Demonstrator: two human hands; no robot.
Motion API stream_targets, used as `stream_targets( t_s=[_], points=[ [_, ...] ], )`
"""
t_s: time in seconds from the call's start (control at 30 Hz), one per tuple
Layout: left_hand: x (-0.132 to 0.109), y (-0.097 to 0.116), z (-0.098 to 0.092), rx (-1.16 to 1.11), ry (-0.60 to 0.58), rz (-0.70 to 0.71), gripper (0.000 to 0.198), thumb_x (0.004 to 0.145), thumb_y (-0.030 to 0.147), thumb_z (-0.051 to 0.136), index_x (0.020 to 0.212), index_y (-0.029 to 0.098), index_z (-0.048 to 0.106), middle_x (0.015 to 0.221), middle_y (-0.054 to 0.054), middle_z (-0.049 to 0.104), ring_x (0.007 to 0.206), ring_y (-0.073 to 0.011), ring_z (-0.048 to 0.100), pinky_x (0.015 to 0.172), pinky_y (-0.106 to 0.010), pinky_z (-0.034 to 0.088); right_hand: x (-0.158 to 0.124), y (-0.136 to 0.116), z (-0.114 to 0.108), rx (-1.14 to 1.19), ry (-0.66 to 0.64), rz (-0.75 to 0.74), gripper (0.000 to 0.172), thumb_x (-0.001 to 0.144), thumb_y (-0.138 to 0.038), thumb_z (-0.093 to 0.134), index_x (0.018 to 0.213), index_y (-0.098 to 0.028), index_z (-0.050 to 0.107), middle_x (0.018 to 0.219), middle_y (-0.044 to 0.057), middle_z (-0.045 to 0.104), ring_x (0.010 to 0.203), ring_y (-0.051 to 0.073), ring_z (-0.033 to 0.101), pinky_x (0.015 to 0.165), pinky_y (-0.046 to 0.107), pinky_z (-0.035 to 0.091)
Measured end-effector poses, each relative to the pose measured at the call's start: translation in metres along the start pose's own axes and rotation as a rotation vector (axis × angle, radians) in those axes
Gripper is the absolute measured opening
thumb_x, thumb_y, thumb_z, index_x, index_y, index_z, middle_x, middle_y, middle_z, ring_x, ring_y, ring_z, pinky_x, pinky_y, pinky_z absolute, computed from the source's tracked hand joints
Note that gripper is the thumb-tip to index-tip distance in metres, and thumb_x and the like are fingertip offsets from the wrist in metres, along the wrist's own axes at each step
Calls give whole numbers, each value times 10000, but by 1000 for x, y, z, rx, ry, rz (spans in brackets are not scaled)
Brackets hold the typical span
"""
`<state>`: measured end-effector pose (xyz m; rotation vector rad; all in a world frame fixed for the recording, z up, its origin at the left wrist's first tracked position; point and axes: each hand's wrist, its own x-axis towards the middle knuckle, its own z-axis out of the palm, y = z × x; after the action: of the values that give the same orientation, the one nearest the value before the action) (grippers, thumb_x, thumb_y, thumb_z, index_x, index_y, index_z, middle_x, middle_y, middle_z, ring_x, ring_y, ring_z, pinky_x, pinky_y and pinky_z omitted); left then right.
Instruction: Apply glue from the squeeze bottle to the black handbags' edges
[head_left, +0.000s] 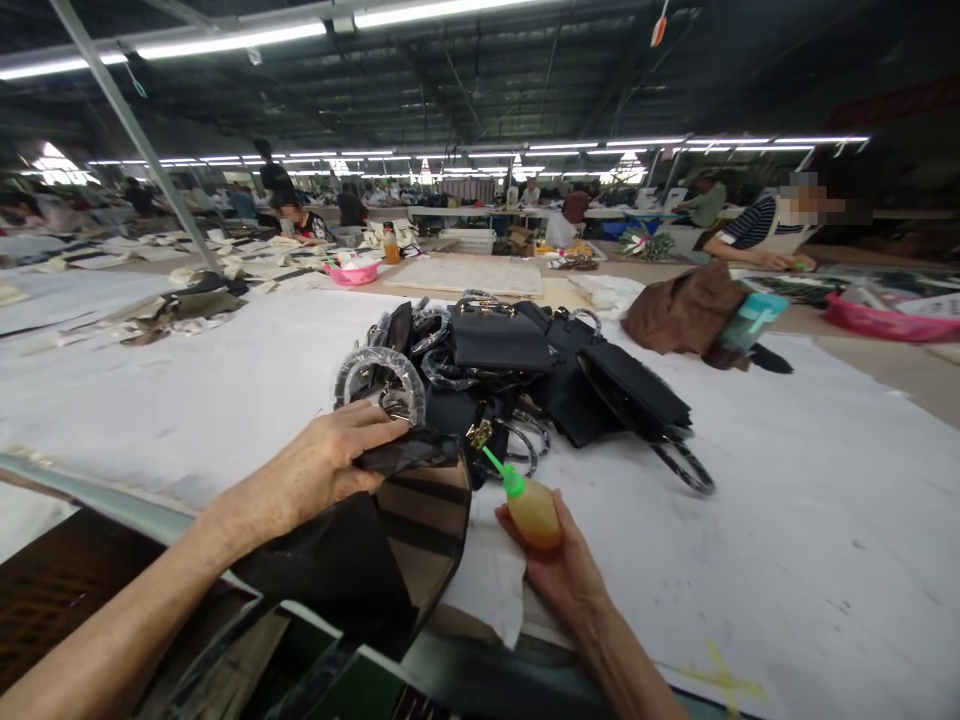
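**Handbag and bottle in hand at desk edge**

The white-covered desk (pixel 787 520) carries a pile of black handbags (pixel 525 370), their handles wrapped in clear film. At the near edge a black handbag (pixel 390 540) with tan panels hangs over the side; the left hand (pixel 330 465) clamps its top flap. The right hand (pixel 559 580) is closed round a squeeze bottle (pixel 531 508) of orange liquid, green nozzle toward the pile. Pink basin (pixel 352 272) far back, contents unclear.

Black handbags (pixel 525 370), orange bottle (pixel 534 512) — green nozzle (pixel 501 472), white table cover (pixel 787 500), pink basin (pixel 352 272) — brown cloth (pixel 679 305)
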<state>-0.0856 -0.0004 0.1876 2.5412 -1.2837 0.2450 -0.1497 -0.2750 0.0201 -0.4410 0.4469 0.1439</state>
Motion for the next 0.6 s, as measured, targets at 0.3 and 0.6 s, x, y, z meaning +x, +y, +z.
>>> stream_targets(
  t_s=[0.3, 0.6],
  points=[
    [49, 62, 29, -52, -1, 85, 445, 791, 150, 571, 1225, 163, 473, 1052, -88, 558, 940, -214, 509, 793, -338, 464, -62, -72, -57, 56, 193, -249, 390, 702, -371, 708, 980, -109, 629, 1063, 112, 658, 1003, 277, 603, 897, 365, 500],
    [116, 111, 36, 52, -73, 287, 438, 789, 221, 609, 1201, 162, 472, 1055, -83, 548, 954, -219, 498, 823, -354, 442, -114, -112, -119, 21, 328, -447, 454, 677, -425, 709, 1013, -127, 638, 1088, 116, 649, 1013, 265, 598, 982, 368, 414]
  ],
)
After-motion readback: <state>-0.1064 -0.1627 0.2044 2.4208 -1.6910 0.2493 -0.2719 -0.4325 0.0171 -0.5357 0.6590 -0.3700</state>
